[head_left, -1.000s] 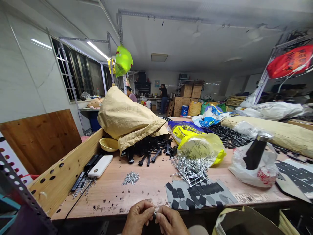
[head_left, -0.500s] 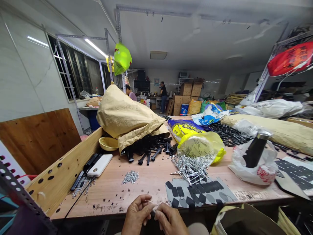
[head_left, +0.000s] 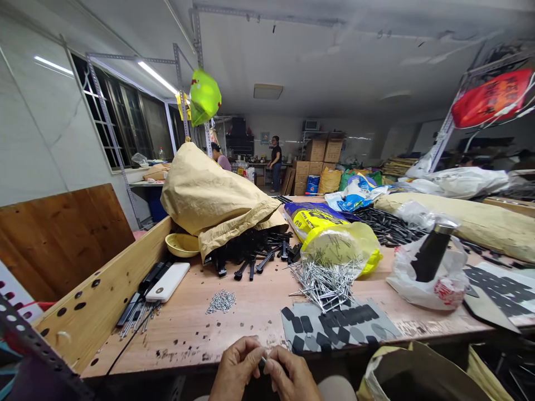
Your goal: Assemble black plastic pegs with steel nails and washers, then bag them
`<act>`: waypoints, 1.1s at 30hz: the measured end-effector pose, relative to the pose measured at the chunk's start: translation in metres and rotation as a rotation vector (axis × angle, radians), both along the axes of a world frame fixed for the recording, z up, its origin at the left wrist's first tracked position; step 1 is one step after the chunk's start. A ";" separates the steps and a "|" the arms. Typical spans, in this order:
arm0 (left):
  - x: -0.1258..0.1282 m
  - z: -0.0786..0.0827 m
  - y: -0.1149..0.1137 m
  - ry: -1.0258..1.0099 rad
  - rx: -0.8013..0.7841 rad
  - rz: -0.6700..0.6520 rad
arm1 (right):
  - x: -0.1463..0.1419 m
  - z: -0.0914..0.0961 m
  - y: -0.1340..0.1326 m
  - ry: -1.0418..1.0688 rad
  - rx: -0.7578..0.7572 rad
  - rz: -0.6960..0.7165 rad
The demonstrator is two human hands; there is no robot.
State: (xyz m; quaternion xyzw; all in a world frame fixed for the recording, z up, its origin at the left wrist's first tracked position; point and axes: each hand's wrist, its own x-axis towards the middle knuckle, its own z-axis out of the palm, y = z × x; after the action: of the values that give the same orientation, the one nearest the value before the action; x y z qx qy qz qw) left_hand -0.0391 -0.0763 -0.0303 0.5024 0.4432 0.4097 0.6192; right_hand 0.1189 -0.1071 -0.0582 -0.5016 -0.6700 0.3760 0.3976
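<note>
Seemingly, left hand and right hand work a metal piece pinched between them, the next move wanting steadiness.

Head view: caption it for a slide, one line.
Left hand and right hand hold a small piece at a bench with rods and black parts.

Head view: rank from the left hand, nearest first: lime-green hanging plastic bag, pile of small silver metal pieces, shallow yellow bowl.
From the left hand:
1. Pile of small silver metal pieces: on the pinkish wooden tabletop, ahead, slightly left.
2. Shallow yellow bowl: farther ahead and left.
3. Lime-green hanging plastic bag: farthest, hanging high beyond the bowl.
</note>
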 end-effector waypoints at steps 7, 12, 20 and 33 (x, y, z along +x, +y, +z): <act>0.000 0.007 -0.008 0.084 0.034 0.017 | -0.004 0.028 -0.019 -0.027 0.056 -0.114; -0.005 0.003 -0.003 0.136 0.045 -0.004 | 0.035 0.036 -0.013 -0.181 0.139 -0.249; -0.017 -0.020 0.016 0.137 0.089 0.154 | 0.198 0.072 0.003 -0.712 -0.191 -0.826; -0.038 0.000 0.008 0.062 -0.032 0.186 | 0.035 0.024 0.008 0.188 -0.149 -0.259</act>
State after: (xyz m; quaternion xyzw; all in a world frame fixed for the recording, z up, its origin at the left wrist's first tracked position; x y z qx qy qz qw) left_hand -0.0772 -0.0684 -0.0298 0.4617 0.5132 0.4426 0.5723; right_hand 0.1540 -0.0993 -0.0338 -0.5745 -0.5299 0.4156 0.4652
